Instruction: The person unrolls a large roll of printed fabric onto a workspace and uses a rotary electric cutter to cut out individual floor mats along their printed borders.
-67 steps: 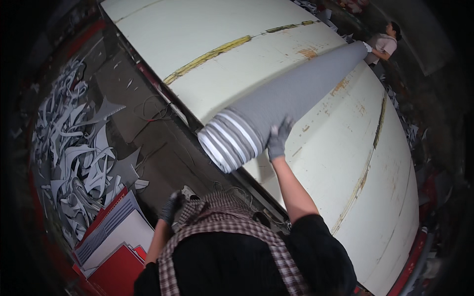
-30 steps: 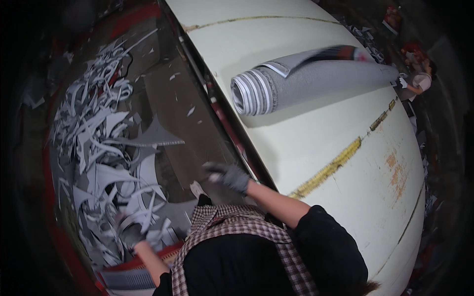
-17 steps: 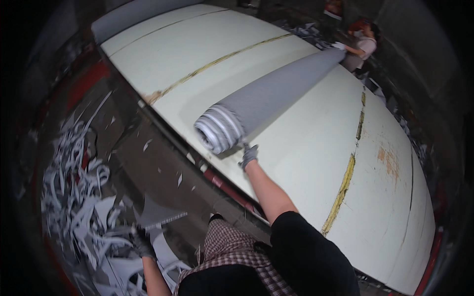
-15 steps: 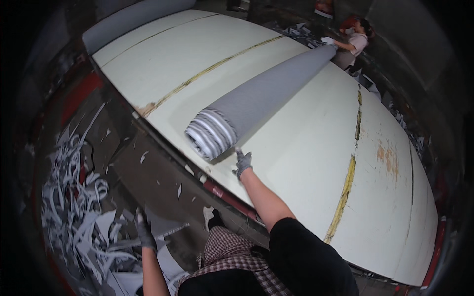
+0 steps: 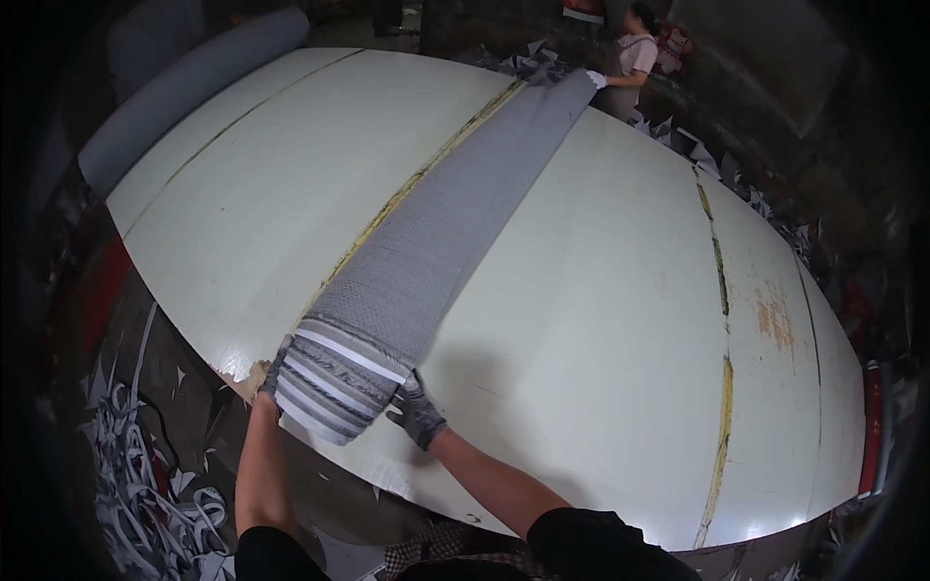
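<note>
A long grey fabric roll (image 5: pixel 426 237) lies across a pale table (image 5: pixel 581 320). Its near end shows stacked grey and white layers and looks flattened and wide. My left hand (image 5: pixel 275 376), in a grey glove, holds the left side of that end; some of its fingers are hidden against the fabric. On the right side of the same end, my right hand (image 5: pixel 418 414), also gloved in grey, grips the edge of the layers with thumb and fingers. A co-worker's white-gloved hand (image 5: pixel 597 80) is at the roll's far end.
Another grey roll (image 5: pixel 194 92) lies along the table's far left edge. Yellowed seams (image 5: pixel 725 407) cross the tabletop. Grey offcut strips (image 5: pixel 145 504) are heaped on the floor at the lower left, and more scraps (image 5: pixel 697 150) lie beyond the far edge. The co-worker (image 5: pixel 635 58) stands there.
Both my hands have come to the roll's near end and taken hold of it; my left was off the table before. The near end has flattened and lies nearer the left seam.
</note>
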### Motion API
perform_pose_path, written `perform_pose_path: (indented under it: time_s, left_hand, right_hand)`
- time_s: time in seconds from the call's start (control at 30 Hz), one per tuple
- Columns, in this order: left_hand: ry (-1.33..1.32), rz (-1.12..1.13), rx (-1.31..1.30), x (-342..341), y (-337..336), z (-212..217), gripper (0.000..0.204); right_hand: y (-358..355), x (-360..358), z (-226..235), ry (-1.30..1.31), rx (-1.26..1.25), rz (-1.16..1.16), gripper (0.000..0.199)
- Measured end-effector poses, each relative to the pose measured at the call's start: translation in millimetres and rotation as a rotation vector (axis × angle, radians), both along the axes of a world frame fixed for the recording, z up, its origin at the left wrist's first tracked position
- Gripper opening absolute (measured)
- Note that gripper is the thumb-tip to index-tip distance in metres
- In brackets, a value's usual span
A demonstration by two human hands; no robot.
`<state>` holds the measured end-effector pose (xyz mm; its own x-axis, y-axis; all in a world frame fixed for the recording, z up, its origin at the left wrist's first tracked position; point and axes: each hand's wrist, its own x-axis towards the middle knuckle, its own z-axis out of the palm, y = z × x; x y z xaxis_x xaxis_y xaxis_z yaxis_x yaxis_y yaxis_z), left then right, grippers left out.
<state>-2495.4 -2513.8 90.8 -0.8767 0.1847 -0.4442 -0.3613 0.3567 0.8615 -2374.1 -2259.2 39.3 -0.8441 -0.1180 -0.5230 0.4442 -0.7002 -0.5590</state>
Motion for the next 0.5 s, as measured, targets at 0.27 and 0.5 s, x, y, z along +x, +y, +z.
perform_pose_path:
  time_s: [0.27, 0.5]
  left_hand:
    - [-0.152, 0.030, 0.121, -9, -27, -33, 0.056]
    - [-0.202, -0.023, 0.245, -7, -27, -38, 0.049]
  right_hand:
    - [-50, -76, 52, 0.087, 0.064, -0.116, 0.106]
    - [-63, -87, 52, 0.091, 0.027, -0.314, 0.101]
